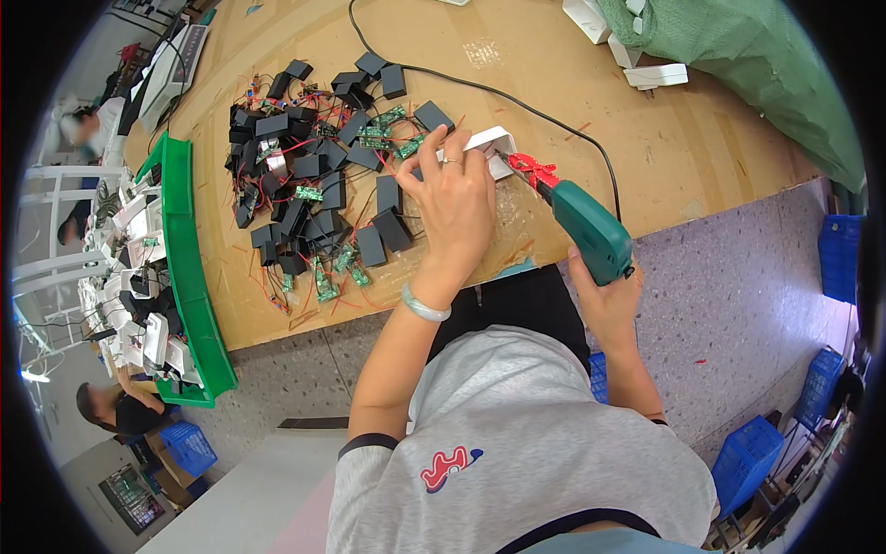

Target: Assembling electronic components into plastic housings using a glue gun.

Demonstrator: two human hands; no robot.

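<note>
My left hand (pixel 454 205) pinches a white plastic housing (pixel 493 142) at the table's near side, its fingers bent over the left end. In my right hand (pixel 609 300) is a green handheld tool (pixel 591 231) with a black neck and red wrapping (pixel 533 170) near its tip. The tip points into the open side of the housing; whether it touches cannot be made out. Just left of my left hand lies a spread pile of black plastic boxes (pixel 309 166), green circuit boards (pixel 376 137) and thin red wires.
A black cable (pixel 517 100) curves across the brown tabletop (pixel 701 166). A green sack (pixel 738 65) and white housings (pixel 657 76) lie at the far right. On the left stands a green bin (pixel 198 305) with white parts. Blue crates (pixel 748 462) stand on the floor; a person (pixel 134 406) is at far left.
</note>
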